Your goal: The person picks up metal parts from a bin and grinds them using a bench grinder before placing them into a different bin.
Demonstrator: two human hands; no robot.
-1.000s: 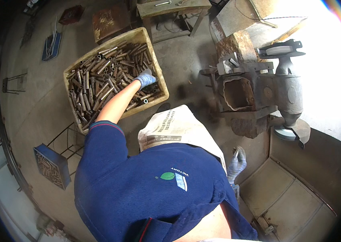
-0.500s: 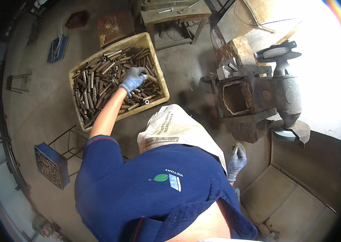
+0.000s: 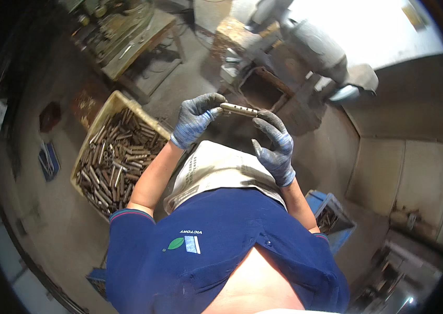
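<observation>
A short metal tube (image 3: pixel 239 109) with several small dark holes along its side is held up level in front of me. My left hand (image 3: pixel 196 119), in a grey-blue work glove with dark fingers, pinches its left end. My right hand (image 3: pixel 275 146), gloved alike, has its fingertips at the tube's right end. The right thumb stands apart, below the tube. To the left, a yellowish plastic bin (image 3: pixel 144 113) holds a heap of similar metal tubes (image 3: pixel 114 162). A pale cloth apron (image 3: pixel 213 165) covers my lap.
A bench grinder (image 3: pixel 318 49), blurred, stands ahead to the right, over a dark box-like opening (image 3: pixel 260 90). A blue crate (image 3: pixel 343 230) with metal pieces sits by my right elbow. A worktable (image 3: pixel 122 64) is at the far left, a blue tray (image 3: pixel 48 162) beyond the bin.
My left hand has come out of the bin with a metal tube. My right hand has risen from my right side to the tube's other end. The view has turned to the right.
</observation>
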